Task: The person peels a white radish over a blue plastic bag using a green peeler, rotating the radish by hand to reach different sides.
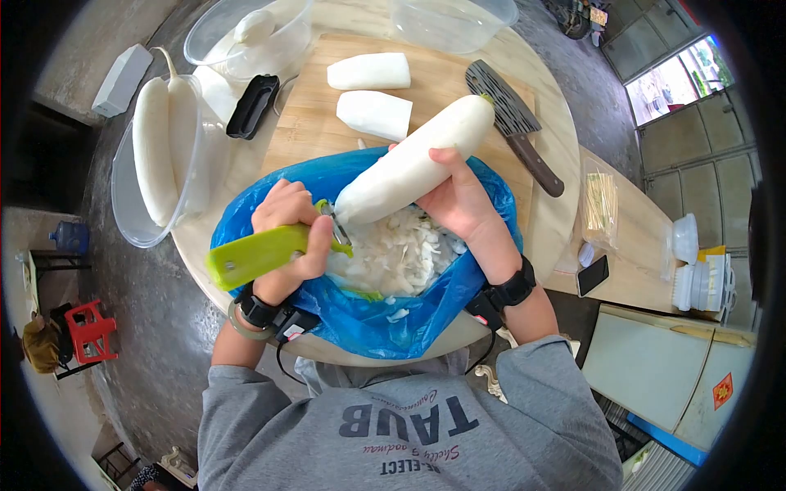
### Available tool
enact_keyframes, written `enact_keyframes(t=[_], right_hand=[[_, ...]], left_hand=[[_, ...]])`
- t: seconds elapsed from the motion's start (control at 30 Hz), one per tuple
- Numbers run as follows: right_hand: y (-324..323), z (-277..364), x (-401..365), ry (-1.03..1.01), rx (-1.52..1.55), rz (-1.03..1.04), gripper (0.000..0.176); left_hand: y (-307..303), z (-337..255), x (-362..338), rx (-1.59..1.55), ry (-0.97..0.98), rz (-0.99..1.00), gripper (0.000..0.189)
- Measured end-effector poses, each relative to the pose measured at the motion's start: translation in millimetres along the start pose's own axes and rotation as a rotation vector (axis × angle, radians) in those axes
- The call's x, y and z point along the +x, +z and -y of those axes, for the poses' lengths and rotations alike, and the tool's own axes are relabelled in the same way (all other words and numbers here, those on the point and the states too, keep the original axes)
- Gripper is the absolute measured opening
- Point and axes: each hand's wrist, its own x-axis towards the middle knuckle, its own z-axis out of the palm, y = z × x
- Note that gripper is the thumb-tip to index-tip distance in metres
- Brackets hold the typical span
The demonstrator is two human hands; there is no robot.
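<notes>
My left hand (286, 214) is wrapped round a green-handled peeler (258, 255). Its metal blade end is against or very near the lower tip of a large white radish (413, 168). That radish slants up to the right, gripped by my right hand (460, 195), whose thumb lies along its side. Below both hands a blue plastic bag (352, 323) gapes wide, with a heap of pale peelings (409, 252) inside. Behind the bag, two cut radish pieces (372, 113) lie on a wooden cutting board (307, 114).
A cleaver (501, 102) lies at the board's right side. Two whole radishes (155, 151) rest in a clear plastic tub (123, 196) on the left. A black tray-like object (253, 106) is near the board. More clear tubs (450, 24) stand at the back. A phone (593, 276) lies on the right-hand table.
</notes>
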Motion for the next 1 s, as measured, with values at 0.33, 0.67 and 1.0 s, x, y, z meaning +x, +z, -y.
enact_keyframes(t=[0.33,0.67,1.0], right_hand=[[3.6,-0.5,-2.4,0.006,-0.036,0.003,0.062],[2.2,3.1,-1.9,0.02,0.007,0.019,0.065],[2.3,0.9,-1.0,0.006,-0.006,0.019,0.065]], left_hand=[[14.0,-8.8,13.5,-0.035,0.23,0.114,0.027],[0.1,-6.4,6.2,0.087,0.227,-0.002,0.018],[13.1,-8.2,13.8,0.064,0.278,0.094,0.019]])
